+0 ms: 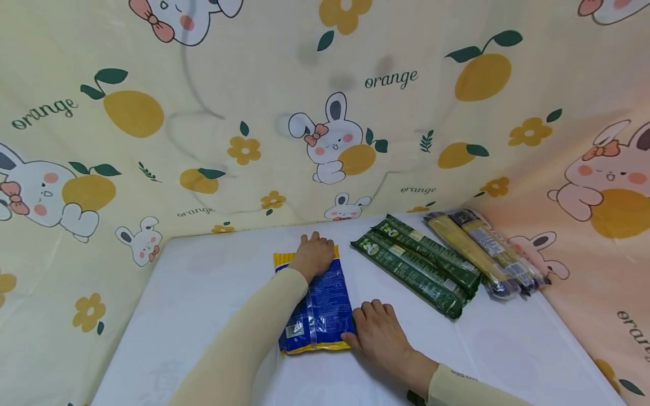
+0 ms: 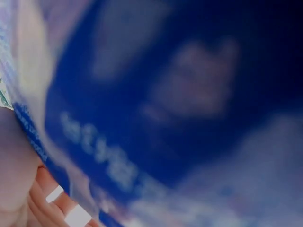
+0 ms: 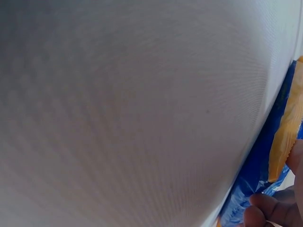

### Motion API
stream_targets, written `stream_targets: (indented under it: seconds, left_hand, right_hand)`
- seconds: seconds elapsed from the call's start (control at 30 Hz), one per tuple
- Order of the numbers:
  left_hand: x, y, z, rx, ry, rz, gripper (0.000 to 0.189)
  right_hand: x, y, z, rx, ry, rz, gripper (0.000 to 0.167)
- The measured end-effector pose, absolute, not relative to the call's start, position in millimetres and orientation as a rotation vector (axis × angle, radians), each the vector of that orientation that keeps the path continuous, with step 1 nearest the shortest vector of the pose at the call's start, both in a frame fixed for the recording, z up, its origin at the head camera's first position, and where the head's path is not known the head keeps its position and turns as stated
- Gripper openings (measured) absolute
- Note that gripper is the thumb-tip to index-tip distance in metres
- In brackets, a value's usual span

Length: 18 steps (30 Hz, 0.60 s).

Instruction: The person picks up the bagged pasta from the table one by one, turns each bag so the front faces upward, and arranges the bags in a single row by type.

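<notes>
nearest the head camera, a cream left sleeve, slanting up from the bottom edge to the left hand. there, fingers curled over the yellow top end of a blue packet, gripping it. at the lower right, a matching right sleeve, with a small dark shape by the wrist, too cut off to name. past that, the right hand at the packet's lower right corner, pinching the edge between thumb and fingers, clearer in the right wrist view. in the left wrist view, mostly blurred blue film.

around the packet, a white table; cannot tell whether flat on it or slightly raised. on the upturned face, fine print, a lengthwise seam and a barcode near the lower left. to the right, apart from the packet, two long green packets side by side, laid slantwise. just beyond, two clear packs with pale yellow contents, close by the table's right edge. behind everything, a printed cloth with rabbits, oranges and flowers.
</notes>
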<state>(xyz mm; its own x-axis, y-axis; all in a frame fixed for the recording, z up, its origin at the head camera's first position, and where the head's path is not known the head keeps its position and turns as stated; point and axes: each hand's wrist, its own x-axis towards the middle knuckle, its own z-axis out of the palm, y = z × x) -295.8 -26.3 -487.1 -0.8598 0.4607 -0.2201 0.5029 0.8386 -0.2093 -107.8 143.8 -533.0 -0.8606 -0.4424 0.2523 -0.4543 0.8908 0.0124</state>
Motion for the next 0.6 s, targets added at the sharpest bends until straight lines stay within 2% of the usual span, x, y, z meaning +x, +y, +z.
stream_targets:
  seconds: [0.2, 0.43, 0.6]
  left_hand:
    - [-298.2, -23.6, -490.6, 0.793, 2.850, -0.370, 0.043]
    - [-302.7, -26.6, -495.7, 0.831, 2.949, -0.361, 0.029]
    - [-301.8, -29.3, -493.3, 0.849, 3.036, -0.361, 0.027]
  right_hand:
    - [-106.0, 144.5, -533.5, 0.687, -2.715, 0.064, 0.049]
    - [-104.8, 143.6, -532.7, 0.683, -2.704, 0.045, 0.048]
    - [-105.7, 144.0, -532.9, 0.665, -2.699, 0.029, 0.049]
